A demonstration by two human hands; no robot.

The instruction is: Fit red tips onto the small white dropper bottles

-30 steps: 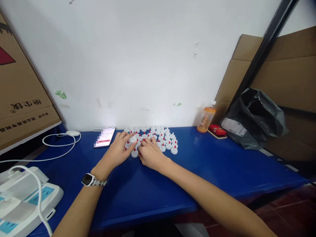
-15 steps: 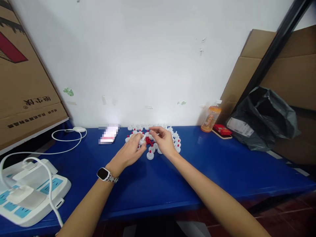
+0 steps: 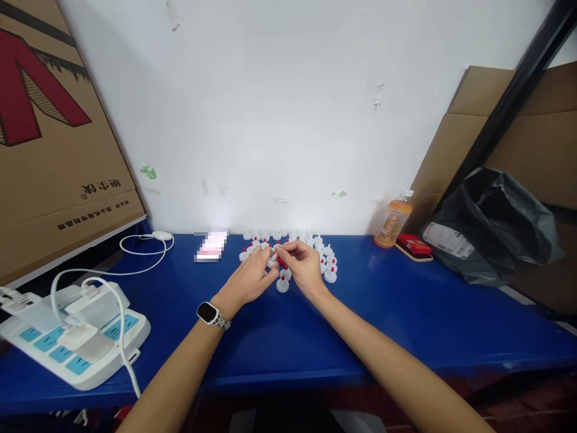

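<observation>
My left hand [image 3: 250, 278], with a watch on its wrist, is closed around a white nozzle cap [image 3: 271, 262] with a pointed spout. Against that spout, the thumb and forefinger of my right hand [image 3: 309, 269] are pinched together. Whatever sits between those fingertips is too small to make out. Small red tips [image 3: 282, 263] lie in a pile just beyond and between the hands. Around them stand several white nozzle caps, many with red tips on their spouts. One such red-tipped cap [image 3: 282, 284] is nearest the front. My hands hide part of the group.
A white power strip [image 3: 85, 361] with plugs and a cable lies at left. Near the wall is a blurred-out phone-like item [image 3: 211, 245]. At right are an orange drink bottle [image 3: 393, 221], a red packet [image 3: 413, 244] on a phone, and a grey plastic bag [image 3: 491, 234].
My right fingertips have come down and closer to my left hand, meeting the spout of the held cap. The camera view has shifted slightly, so the whole scene sits farther right.
</observation>
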